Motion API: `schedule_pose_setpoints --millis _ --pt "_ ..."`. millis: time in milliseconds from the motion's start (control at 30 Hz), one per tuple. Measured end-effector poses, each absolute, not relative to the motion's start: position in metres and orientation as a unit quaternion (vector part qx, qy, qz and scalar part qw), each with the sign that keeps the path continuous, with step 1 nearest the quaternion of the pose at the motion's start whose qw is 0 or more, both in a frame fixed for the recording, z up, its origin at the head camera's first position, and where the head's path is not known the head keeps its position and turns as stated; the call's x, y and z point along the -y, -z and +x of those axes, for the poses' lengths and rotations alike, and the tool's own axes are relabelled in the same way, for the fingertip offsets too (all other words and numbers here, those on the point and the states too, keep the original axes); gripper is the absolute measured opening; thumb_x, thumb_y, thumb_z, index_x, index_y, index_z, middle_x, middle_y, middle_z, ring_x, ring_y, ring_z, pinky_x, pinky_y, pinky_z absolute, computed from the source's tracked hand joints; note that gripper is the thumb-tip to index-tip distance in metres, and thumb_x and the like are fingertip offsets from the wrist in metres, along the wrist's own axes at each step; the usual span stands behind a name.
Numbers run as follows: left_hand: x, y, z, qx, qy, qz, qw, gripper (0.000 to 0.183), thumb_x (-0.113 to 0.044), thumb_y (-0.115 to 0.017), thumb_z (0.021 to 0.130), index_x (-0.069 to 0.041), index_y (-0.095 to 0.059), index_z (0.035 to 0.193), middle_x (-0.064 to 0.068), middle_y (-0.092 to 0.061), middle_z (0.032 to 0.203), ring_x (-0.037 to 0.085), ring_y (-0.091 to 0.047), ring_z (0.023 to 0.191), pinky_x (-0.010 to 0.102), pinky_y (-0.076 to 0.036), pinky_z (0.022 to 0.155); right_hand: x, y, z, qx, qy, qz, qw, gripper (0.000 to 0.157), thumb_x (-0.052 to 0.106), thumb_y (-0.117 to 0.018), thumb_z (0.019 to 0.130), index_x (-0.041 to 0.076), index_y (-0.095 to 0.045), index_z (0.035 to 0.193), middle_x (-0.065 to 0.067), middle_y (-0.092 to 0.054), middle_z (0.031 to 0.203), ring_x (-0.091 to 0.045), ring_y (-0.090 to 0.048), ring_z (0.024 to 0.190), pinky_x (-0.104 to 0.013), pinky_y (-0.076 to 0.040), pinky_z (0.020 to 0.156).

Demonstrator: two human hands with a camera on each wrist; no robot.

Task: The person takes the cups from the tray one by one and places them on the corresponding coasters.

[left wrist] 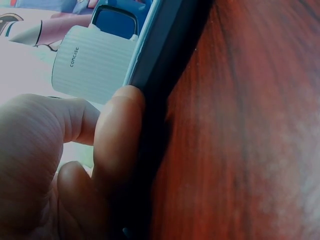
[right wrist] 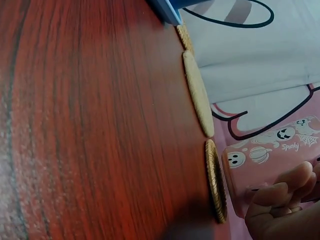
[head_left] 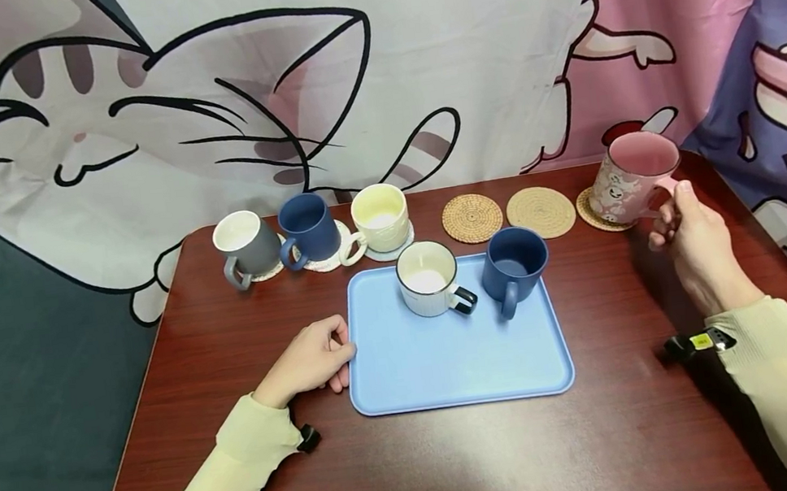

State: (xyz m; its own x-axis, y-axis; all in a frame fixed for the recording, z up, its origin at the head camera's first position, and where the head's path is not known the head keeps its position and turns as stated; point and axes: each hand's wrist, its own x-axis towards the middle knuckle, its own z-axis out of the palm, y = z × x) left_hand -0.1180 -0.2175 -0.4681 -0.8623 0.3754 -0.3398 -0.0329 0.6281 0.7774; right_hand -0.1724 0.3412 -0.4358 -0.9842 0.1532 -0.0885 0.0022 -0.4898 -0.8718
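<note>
At the far right, my right hand (head_left: pixel 703 244) grips a pink mug (head_left: pixel 626 188) by its handle. The mug has white ghost and pumpkin drawings, and a thin gap shows between its base and a woven coaster (right wrist: pixel 215 181) in the right wrist view. My left hand (head_left: pixel 314 358) pinches the left rim of a light blue tray (head_left: pixel 446 370) between thumb and fingers. On the tray stand a white ribbed mug (head_left: pixel 428 284) with a black handle and a dark blue mug (head_left: pixel 514 267). The white mug's "concise" lettering shows in the left wrist view.
Along the back left, a grey mug (head_left: pixel 255 242), a blue mug (head_left: pixel 308 227) and a cream mug (head_left: pixel 380 218) stand on pale coasters. Two round woven coasters, a brown one (head_left: pixel 472 218) and a tan one (head_left: pixel 541 212), lie behind the tray. A printed curtain (head_left: pixel 489 62) hangs behind the table.
</note>
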Motion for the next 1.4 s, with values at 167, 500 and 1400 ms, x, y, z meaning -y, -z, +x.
schedule_pose_setpoints --millis 167,500,1400 --pt "0.218 0.469 -0.118 -0.869 -0.419 0.098 0.245 0.009 -0.015 -0.056 0.098 -0.009 -0.055 0.092 0.003 -0.068 0.055 0.022 -0.067 0.047 0.032 -0.05 0.045 -0.342 0.437 -0.176 0.492 -0.867 -0.072 0.035 0.032 0.035 -0.056 0.105 0.004 -0.065 0.103 -0.003 -0.05 0.068 -0.017 -0.038 0.059 -0.026 -0.04 0.053" --pt "0.218 0.469 -0.117 -0.868 -0.421 0.098 0.244 0.009 -0.015 -0.056 0.098 -0.009 -0.055 0.092 0.003 -0.068 0.055 0.022 -0.067 0.047 0.032 -0.05 0.045 -0.347 0.443 -0.176 0.489 -0.869 -0.069 0.022 0.038 0.037 -0.055 0.106 0.003 -0.063 0.091 -0.004 -0.05 0.067 -0.017 -0.042 0.06 -0.027 -0.044 0.054" --pt "0.218 0.471 -0.118 -0.871 -0.419 0.097 0.238 0.008 -0.015 -0.056 0.097 -0.009 -0.055 0.092 0.003 -0.068 0.055 0.022 -0.067 0.047 0.033 -0.054 0.048 -0.359 0.443 -0.172 0.55 -0.832 -0.066 -0.021 0.052 0.045 -0.043 0.108 0.003 -0.065 0.086 -0.005 -0.061 0.069 -0.015 -0.056 0.061 -0.025 -0.05 0.055"
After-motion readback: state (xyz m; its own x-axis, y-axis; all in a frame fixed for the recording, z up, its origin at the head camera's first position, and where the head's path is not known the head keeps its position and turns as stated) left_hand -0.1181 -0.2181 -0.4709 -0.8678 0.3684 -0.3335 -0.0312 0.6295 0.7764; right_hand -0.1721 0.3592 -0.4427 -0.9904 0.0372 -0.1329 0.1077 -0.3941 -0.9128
